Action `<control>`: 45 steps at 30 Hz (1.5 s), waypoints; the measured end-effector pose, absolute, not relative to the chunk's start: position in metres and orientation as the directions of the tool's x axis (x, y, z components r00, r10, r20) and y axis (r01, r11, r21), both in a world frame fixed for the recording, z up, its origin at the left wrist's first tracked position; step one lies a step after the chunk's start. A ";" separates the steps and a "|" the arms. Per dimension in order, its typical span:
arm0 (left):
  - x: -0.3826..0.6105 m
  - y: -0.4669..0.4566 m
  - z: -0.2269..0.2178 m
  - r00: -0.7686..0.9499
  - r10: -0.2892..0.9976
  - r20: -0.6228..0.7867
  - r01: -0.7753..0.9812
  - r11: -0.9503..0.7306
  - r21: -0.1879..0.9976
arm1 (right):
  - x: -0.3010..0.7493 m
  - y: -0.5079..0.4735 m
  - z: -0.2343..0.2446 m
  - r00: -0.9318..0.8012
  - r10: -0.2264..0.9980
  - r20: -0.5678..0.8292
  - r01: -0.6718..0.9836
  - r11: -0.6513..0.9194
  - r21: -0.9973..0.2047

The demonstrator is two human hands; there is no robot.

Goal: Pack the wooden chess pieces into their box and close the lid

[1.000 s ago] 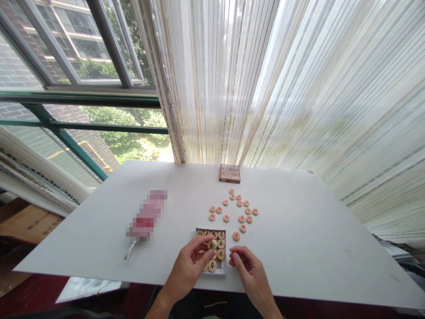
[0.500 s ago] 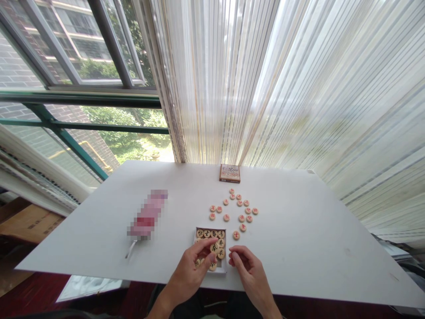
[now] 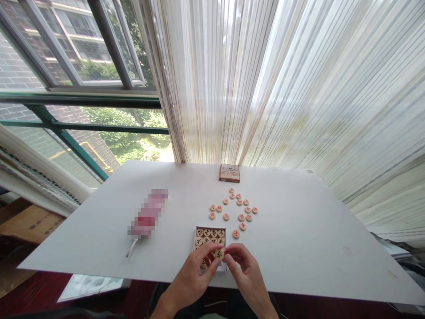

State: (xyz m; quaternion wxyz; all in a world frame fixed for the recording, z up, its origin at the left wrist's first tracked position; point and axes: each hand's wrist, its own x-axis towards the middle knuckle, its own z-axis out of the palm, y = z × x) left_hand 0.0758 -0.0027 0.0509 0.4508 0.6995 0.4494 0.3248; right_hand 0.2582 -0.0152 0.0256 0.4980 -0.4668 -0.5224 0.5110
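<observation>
A round wooden Chinese chess piece (image 3: 219,254) with a black character is held just above the near right part of a small open box (image 3: 195,239). My left hand (image 3: 190,275) grips it between thumb and fingers. From the other side, the pinched fingertips of my right hand (image 3: 248,271) meet its right edge. More black-character pieces lie face up in rows in the box, such as one in the far row (image 3: 207,232). My hands hide much of the near part of the box.
Several red-character pieces (image 3: 236,234) lie scattered beyond the box on the white table (image 3: 308,248). A flat printed box (image 3: 229,173) is at the table's far edge. A blurred pink item (image 3: 149,217) lies to the left. Striped curtains (image 3: 265,88) hang behind the table.
The held piece has moved slightly right and nearer to me. My right fingertips have come left to touch it. Another black-character piece now shows in the box's second row.
</observation>
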 end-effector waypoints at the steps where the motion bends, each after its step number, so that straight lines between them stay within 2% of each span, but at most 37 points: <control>1: 0.077 -0.003 0.050 0.387 0.921 0.045 0.336 -0.186 0.923 | 0.257 -0.015 0.026 -0.073 0.996 0.046 -0.023 0.045 -0.999; 28: 0.078 -0.002 0.048 0.361 0.922 0.139 0.334 -0.267 0.904 | 0.253 -0.017 0.025 -0.062 0.998 0.011 -0.040 0.009 -0.999; 45: 0.076 0.000 0.045 0.369 0.927 0.076 0.351 -0.214 0.912 | 0.253 -0.017 0.025 -0.088 0.996 0.000 -0.007 0.000 -1.000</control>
